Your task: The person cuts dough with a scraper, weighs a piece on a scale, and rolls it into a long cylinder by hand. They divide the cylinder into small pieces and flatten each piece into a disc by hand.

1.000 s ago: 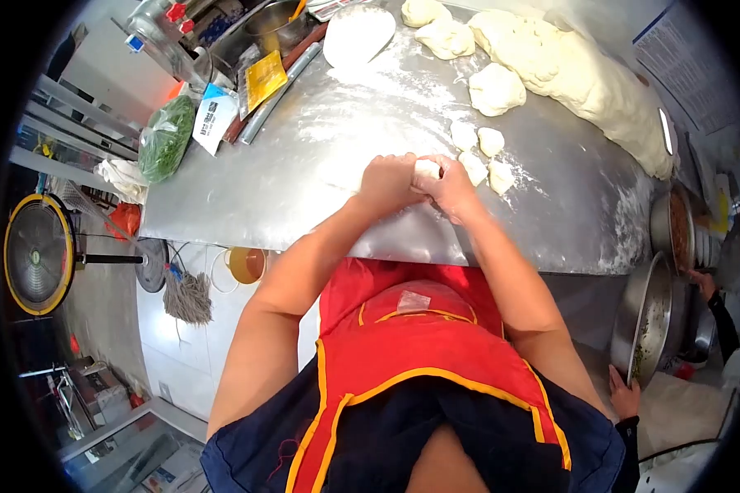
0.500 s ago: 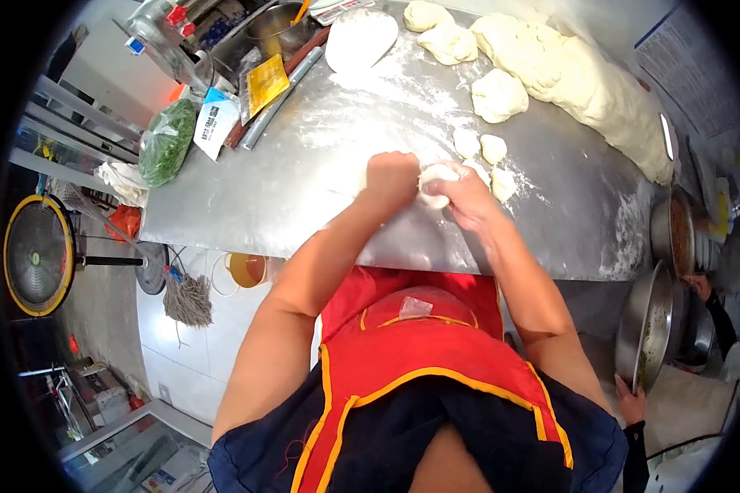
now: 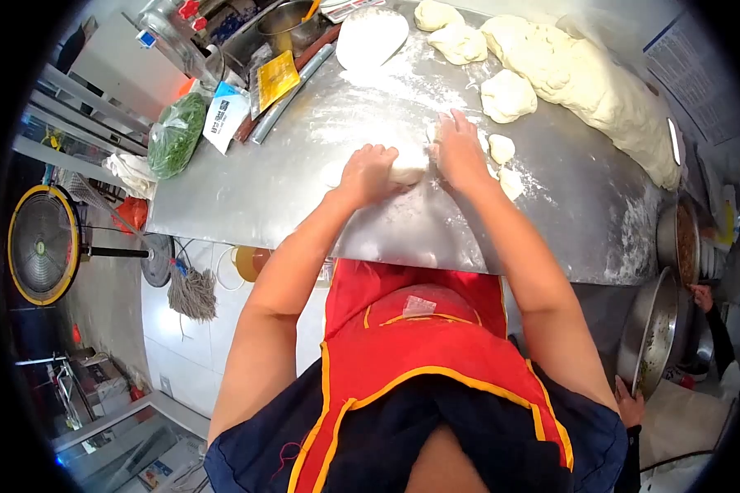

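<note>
On the floured metal table (image 3: 247,197), my left hand (image 3: 368,174) curls around the left side of a pale dough piece (image 3: 409,167). My right hand (image 3: 460,149) is just right of that dough, its fingers bent over a small dough piece (image 3: 432,131) that is partly hidden. Small dough lumps (image 3: 501,149) lie right beside my right hand, with another (image 3: 511,182) below them. Farther up the table are a larger lump (image 3: 508,96) and a long thick mass of dough (image 3: 588,82).
A white round (image 3: 372,38), a grey rod (image 3: 294,93), a yellow packet (image 3: 277,80) and a bag of greens (image 3: 177,135) lie at the upper left. At the right, a co-worker's hand (image 3: 630,404) touches a large metal basin (image 3: 648,333).
My right hand has let go of the round dough piece and moved up to the small lumps. My left hand has opened out of a fist and lies against dough. The view has shifted slightly.
</note>
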`<state>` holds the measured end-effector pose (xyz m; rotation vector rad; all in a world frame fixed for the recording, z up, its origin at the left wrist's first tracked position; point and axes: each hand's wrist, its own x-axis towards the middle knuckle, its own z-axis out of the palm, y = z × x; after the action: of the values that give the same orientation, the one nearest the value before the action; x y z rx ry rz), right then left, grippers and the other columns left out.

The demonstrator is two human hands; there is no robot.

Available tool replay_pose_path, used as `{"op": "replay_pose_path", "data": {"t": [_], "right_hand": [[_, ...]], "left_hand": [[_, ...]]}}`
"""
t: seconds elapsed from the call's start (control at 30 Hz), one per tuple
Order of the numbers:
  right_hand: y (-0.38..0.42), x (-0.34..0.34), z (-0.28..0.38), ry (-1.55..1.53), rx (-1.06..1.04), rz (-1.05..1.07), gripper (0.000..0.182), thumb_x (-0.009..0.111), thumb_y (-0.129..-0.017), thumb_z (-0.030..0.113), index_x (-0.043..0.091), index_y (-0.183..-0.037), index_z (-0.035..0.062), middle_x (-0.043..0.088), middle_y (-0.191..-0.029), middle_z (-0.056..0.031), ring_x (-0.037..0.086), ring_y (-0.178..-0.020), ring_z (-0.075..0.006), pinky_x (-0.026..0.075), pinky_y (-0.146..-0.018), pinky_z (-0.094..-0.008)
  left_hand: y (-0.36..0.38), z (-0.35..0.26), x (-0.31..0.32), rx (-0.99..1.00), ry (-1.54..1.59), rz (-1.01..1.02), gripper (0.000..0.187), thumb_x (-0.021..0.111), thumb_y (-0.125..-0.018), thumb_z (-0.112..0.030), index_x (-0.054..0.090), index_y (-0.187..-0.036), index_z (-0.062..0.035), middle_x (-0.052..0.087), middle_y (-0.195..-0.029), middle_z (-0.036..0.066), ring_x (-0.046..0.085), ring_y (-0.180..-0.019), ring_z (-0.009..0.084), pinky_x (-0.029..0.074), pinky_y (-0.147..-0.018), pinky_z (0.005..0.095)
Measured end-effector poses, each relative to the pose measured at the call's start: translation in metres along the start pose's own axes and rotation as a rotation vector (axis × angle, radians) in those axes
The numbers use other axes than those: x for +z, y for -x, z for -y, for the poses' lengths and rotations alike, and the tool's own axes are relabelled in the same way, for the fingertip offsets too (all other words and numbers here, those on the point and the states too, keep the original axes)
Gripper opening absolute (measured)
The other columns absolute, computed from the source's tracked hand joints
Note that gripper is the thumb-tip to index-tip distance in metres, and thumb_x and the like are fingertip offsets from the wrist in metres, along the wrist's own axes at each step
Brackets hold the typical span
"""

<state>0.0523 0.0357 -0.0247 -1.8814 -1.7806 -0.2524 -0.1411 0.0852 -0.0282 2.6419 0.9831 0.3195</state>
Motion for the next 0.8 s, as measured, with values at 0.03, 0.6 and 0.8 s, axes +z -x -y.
{"op": "replay_pose_path", "data": {"t": [0.03, 0.6, 0.8], "right_hand": [[0.006, -0.009, 0.004, -0.214, 0.117, 0.114, 0.045, 0.068, -0.084, 0.016, 0.055, -0.124, -0.0018, 0.059, -0.120, -0.0249, 0.060, -0.106, -0.0345, 0.049, -0.089, -0.0416], [0.049, -0.017, 0.024, -1.162, 0.800, 0.335, 0.024, 0.067, -0.072, 0.004, 0.064, -0.094, -0.0023, 0.064, -0.077, -0.0066, 0.058, -0.065, -0.0135, 0.048, -0.058, -0.0284], [0.048, -0.039, 0.024, -1.373, 0.848, 0.328, 0.025, 0.067, -0.073, -0.001, 0.064, -0.097, -0.0005, 0.062, -0.078, -0.0043, 0.058, -0.069, -0.0123, 0.047, -0.061, -0.0266]], "left_hand": [[-0.001, -0.002, 0.001, 0.027, 0.039, -0.025, 0.051, 0.080, -0.070, -0.035, 0.058, -0.101, -0.0014, 0.064, -0.098, 0.019, 0.059, -0.096, 0.0377, 0.048, -0.083, 0.0438], [-0.009, -0.052, 0.033, -0.052, -0.048, -0.045, 0.026, 0.072, -0.067, -0.032, 0.067, -0.077, -0.0077, 0.067, -0.075, 0.014, 0.065, -0.078, 0.0290, 0.049, -0.075, 0.0387], [-0.015, -0.054, 0.029, -0.084, -0.106, -0.032, 0.029, 0.070, -0.071, -0.037, 0.069, -0.073, -0.0083, 0.069, -0.076, 0.014, 0.068, -0.071, 0.0296, 0.052, -0.070, 0.0387]]}}
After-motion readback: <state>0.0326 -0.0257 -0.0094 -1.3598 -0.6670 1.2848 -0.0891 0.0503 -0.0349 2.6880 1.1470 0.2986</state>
